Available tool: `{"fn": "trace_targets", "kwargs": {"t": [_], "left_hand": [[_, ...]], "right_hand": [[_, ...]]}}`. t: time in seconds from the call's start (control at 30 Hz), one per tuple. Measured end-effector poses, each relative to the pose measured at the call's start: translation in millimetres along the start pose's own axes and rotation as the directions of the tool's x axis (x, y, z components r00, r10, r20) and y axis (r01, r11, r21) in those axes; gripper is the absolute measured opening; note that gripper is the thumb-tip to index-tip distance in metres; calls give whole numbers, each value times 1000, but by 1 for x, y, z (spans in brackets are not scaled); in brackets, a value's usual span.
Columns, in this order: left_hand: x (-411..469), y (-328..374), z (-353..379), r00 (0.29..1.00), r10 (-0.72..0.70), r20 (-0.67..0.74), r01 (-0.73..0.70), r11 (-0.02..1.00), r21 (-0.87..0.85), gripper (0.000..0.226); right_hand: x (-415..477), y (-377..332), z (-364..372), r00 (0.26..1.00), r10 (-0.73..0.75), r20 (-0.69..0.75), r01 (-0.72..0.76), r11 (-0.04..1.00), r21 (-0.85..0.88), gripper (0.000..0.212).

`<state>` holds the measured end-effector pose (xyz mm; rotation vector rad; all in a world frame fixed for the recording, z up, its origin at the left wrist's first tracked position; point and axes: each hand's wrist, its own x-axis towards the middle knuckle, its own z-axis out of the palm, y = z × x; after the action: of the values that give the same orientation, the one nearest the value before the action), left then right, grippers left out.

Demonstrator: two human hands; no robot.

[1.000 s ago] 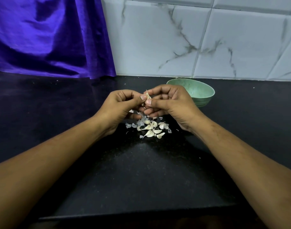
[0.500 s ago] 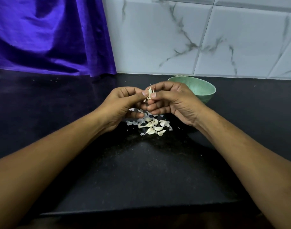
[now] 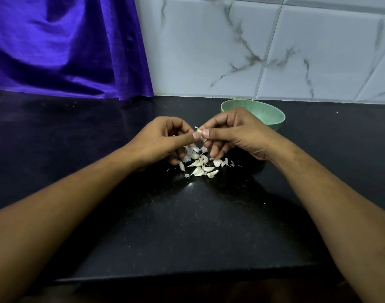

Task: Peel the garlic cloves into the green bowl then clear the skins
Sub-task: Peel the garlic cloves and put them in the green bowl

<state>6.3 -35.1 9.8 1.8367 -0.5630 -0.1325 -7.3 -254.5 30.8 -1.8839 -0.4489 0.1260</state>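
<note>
Left hand (image 3: 163,138): clenched round a garlic clove (image 3: 200,134), thumb tip pressed on it, other fingers curled under.
Right hand (image 3: 237,132): grasping the same clove from the other side, thumb and forefinger pinching it, thumbnails almost meeting.
Held clove: raised above the worktop (image 3: 187,226), between my two hands, with a wisp of skin sticking up from its top.
Pile of cloves (image 3: 199,166): on the worktop's middle, straight below my hands; pale cloves lying loose, some touching each other.
Skins (image 3: 188,152): thin flakes mixed into the far side of the pile, partly under my fingers.
Green bowl (image 3: 272,119): upright near the worktop's back edge, right of the middle, behind my right hand, which hides its near rim. Contents: cannot tell.
Purple cloth (image 3: 62,47): hangs down to the back edge at the left.
Tiled wall (image 3: 263,47): white, grey-veined, behind the bowl.
</note>
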Motion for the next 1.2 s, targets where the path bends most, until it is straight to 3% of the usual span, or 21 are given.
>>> {"fn": "trace_targets", "kwargs": {"t": [0.17,0.4,0.73,1.03,1.2], "left_hand": [[2,-3,-4,997,63,-45,-58,993,102,29],[3,-5,-6,995,89,-43,-82,986,149,17],[3,-6,-8,991,123,-42,-110,964,241,24],[5,-8,-8,984,144,-108,-114,963,246,26],[5,-8,-7,981,136,-141,-100,966,239,27]], "right_hand": [[-1,-2,1,999,-15,37,18,998,-66,19],[3,-1,1,994,-67,-81,64,997,-35,14],[3,-2,5,993,-62,-101,62,998,-6,3],[-2,-9,12,993,-99,-66,96,994,-60,10],[-4,-8,18,992,-106,-65,96,984,-148,24]]}}
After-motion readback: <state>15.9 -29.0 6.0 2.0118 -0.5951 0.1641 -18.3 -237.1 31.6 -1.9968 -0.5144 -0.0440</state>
